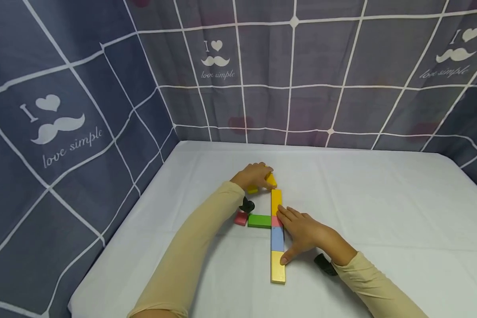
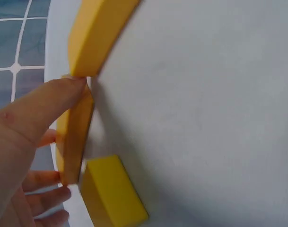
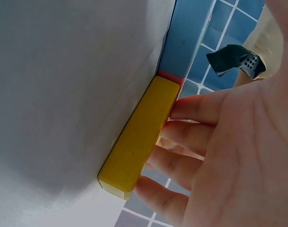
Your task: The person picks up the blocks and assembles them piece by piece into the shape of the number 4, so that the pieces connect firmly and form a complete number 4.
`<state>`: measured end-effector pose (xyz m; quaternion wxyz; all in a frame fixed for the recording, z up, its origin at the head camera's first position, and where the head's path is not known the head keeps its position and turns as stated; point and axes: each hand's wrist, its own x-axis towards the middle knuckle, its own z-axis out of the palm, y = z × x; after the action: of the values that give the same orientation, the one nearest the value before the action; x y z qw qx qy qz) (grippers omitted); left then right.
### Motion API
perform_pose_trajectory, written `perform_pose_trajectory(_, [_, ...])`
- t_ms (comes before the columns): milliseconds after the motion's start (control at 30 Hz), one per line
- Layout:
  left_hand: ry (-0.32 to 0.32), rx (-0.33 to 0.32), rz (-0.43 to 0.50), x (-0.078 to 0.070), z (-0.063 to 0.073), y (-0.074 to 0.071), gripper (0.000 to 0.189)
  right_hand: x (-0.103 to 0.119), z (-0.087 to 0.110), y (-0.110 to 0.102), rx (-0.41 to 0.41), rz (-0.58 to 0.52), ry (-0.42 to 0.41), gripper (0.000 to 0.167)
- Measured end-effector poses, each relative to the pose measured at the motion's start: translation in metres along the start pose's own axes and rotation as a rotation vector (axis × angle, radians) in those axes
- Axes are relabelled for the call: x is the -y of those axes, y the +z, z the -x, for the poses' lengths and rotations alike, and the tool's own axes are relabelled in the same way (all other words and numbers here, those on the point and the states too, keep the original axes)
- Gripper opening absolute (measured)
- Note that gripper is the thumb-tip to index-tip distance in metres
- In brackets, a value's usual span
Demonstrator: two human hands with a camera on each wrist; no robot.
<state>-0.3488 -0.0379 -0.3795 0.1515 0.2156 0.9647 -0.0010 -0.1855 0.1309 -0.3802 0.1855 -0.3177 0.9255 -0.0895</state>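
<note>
Up at the far end of a row of blocks, my left hand (image 1: pixel 254 175) pinches an orange-yellow block (image 2: pixel 76 137) lengthwise, thumb at its near end and fingertips at its far end. A yellow block (image 2: pixel 117 191) lies beside it, partly hidden by the hand in the head view. The row runs toward me: an orange block (image 1: pixel 276 201), a pink block (image 1: pixel 276 221), a blue block (image 1: pixel 277 238) and a pale yellow block (image 1: pixel 278 269). My right hand (image 1: pixel 305 230) rests along the row's right side, its extended fingertips touching the orange block's edge.
A green block (image 1: pixel 259 221) juts left from the row at the pink block. Just left of it lies a red block (image 1: pixel 241 218). White cloth (image 1: pixel 381 212) covers the table, and dark checked curtains (image 1: pixel 262 106) hang behind and at the sides.
</note>
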Motion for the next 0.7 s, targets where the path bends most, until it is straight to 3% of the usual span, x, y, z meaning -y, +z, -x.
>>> perform_pose_trajectory(133, [0.022,0.01,-0.032,0.005,-0.001,0.0,0.071,0.001,0.001,0.0,-0.001,-0.011,0.0,0.123])
perform_pose_trajectory(333, [0.081,-0.056,-0.024,0.012,0.006,-0.002,0.073,0.0,0.003,-0.001,-0.022,-0.011,0.007,0.124])
perform_pose_trajectory(500, [0.226,-0.052,-0.021,0.007,0.029,-0.009,0.074,-0.002,0.005,-0.001,-0.035,-0.007,-0.002,0.124])
perform_pose_trajectory(600, [0.299,0.011,-0.002,0.006,0.049,-0.007,0.072,-0.001,0.004,0.0,-0.036,-0.013,-0.021,0.124])
perform_pose_trajectory(700, [0.31,0.082,0.066,0.009,0.069,-0.001,0.071,0.001,0.001,0.002,-0.033,-0.022,-0.033,0.123])
